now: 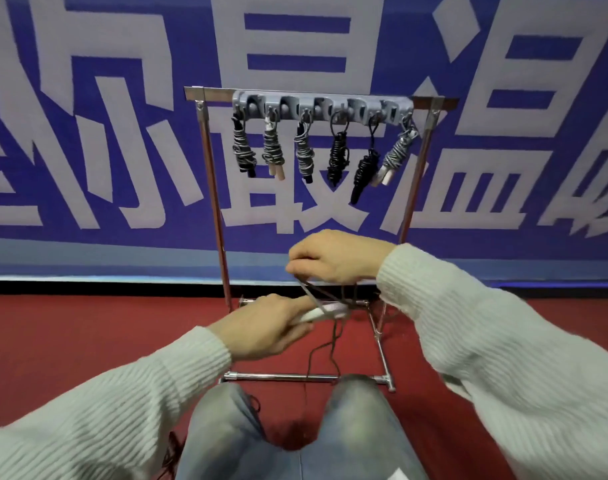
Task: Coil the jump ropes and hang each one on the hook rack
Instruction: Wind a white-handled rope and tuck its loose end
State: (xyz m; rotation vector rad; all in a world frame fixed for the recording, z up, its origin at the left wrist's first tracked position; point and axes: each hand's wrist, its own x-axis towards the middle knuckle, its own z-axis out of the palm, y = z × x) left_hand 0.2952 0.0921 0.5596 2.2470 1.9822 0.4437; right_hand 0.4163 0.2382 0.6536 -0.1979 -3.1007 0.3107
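1. The left hand [267, 325] is curled around the pale handles [321, 311] of a jump rope, holding them roughly level in front of the person's knees.
2. The right hand [333, 258] sits just above and beyond the left, fingertips pinched together on the dark cord [313, 292] of the same rope, which runs taut down to the handles.
3. Several strands of the cord cross over the handles; looser lengths hang from them toward the floor between the knees. Motion blur hides how many turns lie there.
4. Both arms wear light ribbed knit sleeves [503, 341]; grey trousers [226, 438] cover the knees at the bottom of the view.
5. Beyond the hands stands a metal stand [222, 258] on red carpet [87, 334], its base bar just in front of the knees.
6. A grey hook rack [321, 107] is fixed to the stand's top rail, well above the hands.
7. Six coiled jump ropes [304, 154] hang from its hooks side by side: three grey-wrapped on the left, two black, one grey at the far right, tilted.
8. Behind it hangs a blue banner [87, 98] with large pale characters.
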